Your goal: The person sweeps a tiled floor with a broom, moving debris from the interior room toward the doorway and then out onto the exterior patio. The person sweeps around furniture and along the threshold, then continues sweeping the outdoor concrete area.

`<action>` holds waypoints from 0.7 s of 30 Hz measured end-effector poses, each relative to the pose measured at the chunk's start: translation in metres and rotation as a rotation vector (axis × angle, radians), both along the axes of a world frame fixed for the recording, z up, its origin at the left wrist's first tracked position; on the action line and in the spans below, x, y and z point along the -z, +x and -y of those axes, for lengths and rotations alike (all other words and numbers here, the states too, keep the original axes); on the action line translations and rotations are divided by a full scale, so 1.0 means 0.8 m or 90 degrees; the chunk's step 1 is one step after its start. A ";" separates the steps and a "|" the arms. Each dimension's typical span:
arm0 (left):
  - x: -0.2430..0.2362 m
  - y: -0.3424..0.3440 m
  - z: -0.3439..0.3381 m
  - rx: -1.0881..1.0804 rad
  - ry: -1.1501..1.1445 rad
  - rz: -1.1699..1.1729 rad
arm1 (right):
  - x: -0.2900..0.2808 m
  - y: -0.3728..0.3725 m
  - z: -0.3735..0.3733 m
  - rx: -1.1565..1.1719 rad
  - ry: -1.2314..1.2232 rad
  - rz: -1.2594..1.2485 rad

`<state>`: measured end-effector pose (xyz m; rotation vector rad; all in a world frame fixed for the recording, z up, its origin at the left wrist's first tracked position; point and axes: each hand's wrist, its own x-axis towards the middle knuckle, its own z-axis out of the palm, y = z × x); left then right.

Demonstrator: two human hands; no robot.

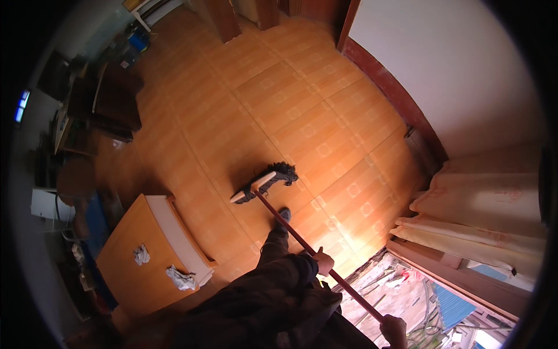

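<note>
A dust mop with a wooden head (263, 181) and dark, shaggy fringe rests on the orange tiled floor (273, 110). Its long red-brown pole (290, 230) runs down toward me to the lower right. My left hand (322, 262) is closed round the middle of the pole, and my right hand (393, 329) grips it lower in the picture. My dark shoe (283, 215) is just below the mop head, beside the pole.
A light wooden cabinet (131, 256) with crumpled cloths (180, 278) stands lower left. Chairs and furniture (110, 102) line the left. A white wall (447, 75) with brown skirting and cream curtains (465, 198) are at right. An opening (447, 305) shows debris outside. Door frames (261, 14) are at the top.
</note>
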<state>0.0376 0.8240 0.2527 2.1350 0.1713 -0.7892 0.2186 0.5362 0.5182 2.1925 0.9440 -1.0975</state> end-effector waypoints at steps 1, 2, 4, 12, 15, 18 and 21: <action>-0.003 -0.001 -0.010 0.003 0.006 0.004 | 0.007 0.002 0.000 0.005 0.076 0.010; -0.004 -0.001 -0.022 0.004 0.015 0.005 | 0.016 0.004 -0.001 0.006 0.153 0.007; -0.003 -0.006 -0.049 0.004 0.052 0.017 | 0.043 0.007 -0.007 -0.007 0.158 0.023; 0.018 -0.087 -0.207 -0.079 0.247 -0.029 | 0.183 0.009 -0.163 -0.131 0.179 0.014; 0.016 -0.133 -0.312 -0.157 0.379 -0.111 | 0.203 -0.025 -0.290 -0.191 0.401 -0.014; -0.002 -0.171 -0.397 -0.239 0.512 -0.161 | 0.189 -0.074 -0.426 -0.186 0.528 -0.161; -0.015 -0.180 -0.429 -0.327 0.538 -0.077 | 0.177 -0.138 -0.557 -0.249 0.560 -0.221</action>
